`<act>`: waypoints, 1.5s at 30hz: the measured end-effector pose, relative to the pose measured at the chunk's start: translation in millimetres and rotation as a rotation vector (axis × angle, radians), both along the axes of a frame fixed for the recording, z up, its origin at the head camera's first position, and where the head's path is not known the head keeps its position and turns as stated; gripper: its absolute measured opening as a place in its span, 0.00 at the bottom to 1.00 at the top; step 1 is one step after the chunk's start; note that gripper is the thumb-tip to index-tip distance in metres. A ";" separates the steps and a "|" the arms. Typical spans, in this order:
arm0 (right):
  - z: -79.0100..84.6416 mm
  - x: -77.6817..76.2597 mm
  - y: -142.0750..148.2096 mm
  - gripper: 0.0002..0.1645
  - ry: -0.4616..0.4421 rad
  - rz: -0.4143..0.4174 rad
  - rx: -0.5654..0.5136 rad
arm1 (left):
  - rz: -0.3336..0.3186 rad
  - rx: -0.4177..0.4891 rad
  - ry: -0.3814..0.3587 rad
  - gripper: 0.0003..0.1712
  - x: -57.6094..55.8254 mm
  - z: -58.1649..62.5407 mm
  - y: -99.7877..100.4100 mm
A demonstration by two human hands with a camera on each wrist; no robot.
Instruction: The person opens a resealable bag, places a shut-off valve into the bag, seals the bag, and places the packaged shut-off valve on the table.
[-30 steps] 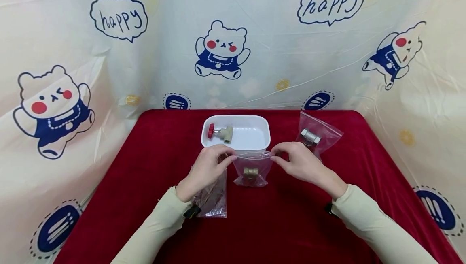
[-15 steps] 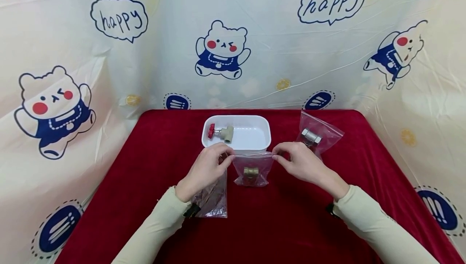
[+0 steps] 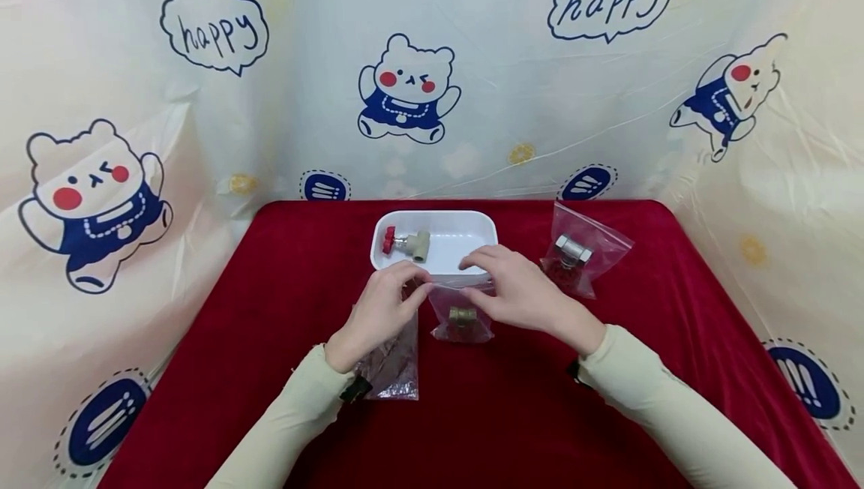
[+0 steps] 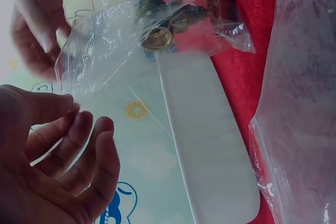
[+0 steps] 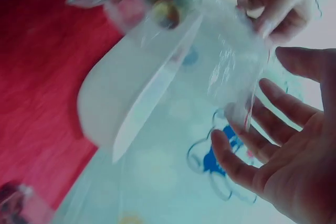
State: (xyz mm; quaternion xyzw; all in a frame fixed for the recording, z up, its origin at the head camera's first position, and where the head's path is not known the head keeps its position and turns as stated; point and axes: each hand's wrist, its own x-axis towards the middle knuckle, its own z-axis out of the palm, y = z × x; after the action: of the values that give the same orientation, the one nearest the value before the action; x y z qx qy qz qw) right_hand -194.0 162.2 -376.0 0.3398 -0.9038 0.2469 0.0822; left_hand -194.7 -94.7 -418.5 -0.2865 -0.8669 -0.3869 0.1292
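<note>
Head view: a clear bag (image 3: 441, 312) was held mouth up over the counter (image 3: 526, 414), just on the near side of the white tray (image 3: 466, 245), with a brass fitting (image 3: 463, 316) low inside it. The mouth ran left to right, as did the fitting's long axis, and the fitting sat below both hands. The left hand (image 3: 385, 309) pinched the mouth's left corner; the right hand (image 3: 516, 290) was spread about its right part, thumb nearer the person, the other fingers farther out, towards the tray.

Left wrist view: the left thumb and forefinger met on the bag's edge, with the remaining fingers loosely bent, gripping nothing.

Right wrist view: the right fingers stood well apart around the mouth's edge, no grip showing; whether any touched the plastic could not be told. That made the left hand the nearer, being on the bag.
</note>
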 end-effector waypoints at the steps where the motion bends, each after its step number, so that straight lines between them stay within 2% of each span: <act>1: -0.2 -3.1 -7.3 0.21 0.028 0.023 0.015 | 0.011 0.003 -0.001 0.04 -0.6 0.7 -0.8; 6: -3.8 -12.8 -32.9 0.12 0.142 0.096 0.065 | 0.024 0.016 -0.030 0.05 -1.2 1.9 -2.3; 11: -9.8 -15.4 -42.4 0.03 0.191 0.111 0.062 | 0.016 -0.009 -0.041 0.05 2.2 2.2 -0.1; 19: -15.3 -16.1 -44.6 0.02 0.181 0.117 0.028 | 0.039 -0.021 -0.045 0.04 6.1 1.7 -0.2; 31: -17.5 -19.0 -43.9 0.03 0.197 0.123 0.039 | 0.040 -0.030 -0.032 0.03 3.2 -0.3 0.0; 39: -19.0 -18.3 -38.1 0.02 0.142 0.084 0.003 | 0.054 -0.041 -0.040 0.02 3.4 0.1 -1.4; 45: -19.0 -20.0 -36.4 0.03 0.157 0.096 -0.007 | 0.042 -0.043 -0.042 0.02 0.8 -1.0 -2.1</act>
State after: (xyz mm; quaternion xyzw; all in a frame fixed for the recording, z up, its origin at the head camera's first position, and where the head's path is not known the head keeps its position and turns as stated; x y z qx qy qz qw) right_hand -214.0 125.8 -395.0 0.4009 -0.8764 0.2262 0.1418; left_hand -193.9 -96.8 -419.6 -0.2629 -0.8834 -0.3713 0.1126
